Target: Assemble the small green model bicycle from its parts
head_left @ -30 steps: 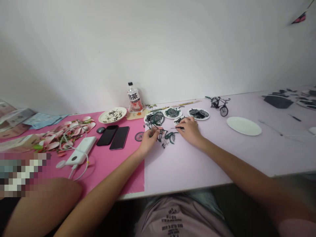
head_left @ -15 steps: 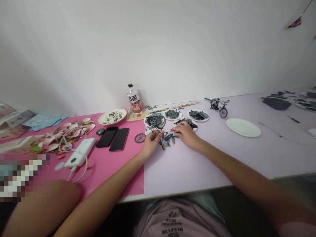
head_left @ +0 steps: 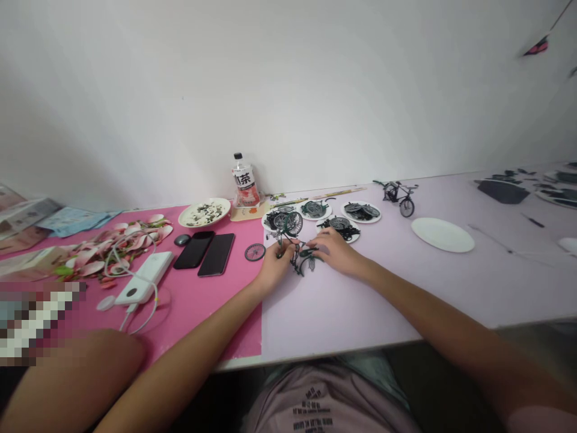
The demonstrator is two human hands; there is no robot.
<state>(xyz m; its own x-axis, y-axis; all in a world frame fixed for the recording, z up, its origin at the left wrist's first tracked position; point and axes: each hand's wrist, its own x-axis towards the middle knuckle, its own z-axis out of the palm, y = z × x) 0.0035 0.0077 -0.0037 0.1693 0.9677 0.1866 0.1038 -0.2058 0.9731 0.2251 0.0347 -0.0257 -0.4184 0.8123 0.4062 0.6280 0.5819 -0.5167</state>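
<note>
My left hand (head_left: 276, 263) is closed around a partly assembled miniature bicycle (head_left: 295, 249), with its spoked wheel (head_left: 294, 224) above the fingers. Close to its right, my right hand (head_left: 336, 249) has its fingers drawn together on a curved dark green bicycle part (head_left: 308, 260), which looks like a mudguard. That part meets or overlaps the lower end of the frame; I cannot tell if they touch. A loose spoked wheel (head_left: 255, 252) lies on the pink surface left of my left hand.
Behind my hands, several white plates hold dark bicycle parts, including a plate of wheels (head_left: 360, 211). A complete-looking miniature bicycle (head_left: 399, 197) stands near a bare white plate (head_left: 442, 234). Leftward are two phones (head_left: 217, 255), a power bank (head_left: 145, 278), petals (head_left: 128, 240) and a bottle (head_left: 246, 181).
My right hand has shifted slightly left and down, from beside the plate to the curved part. That part now sits closer to the bicycle frame. My left hand stays closed on the bicycle.
</note>
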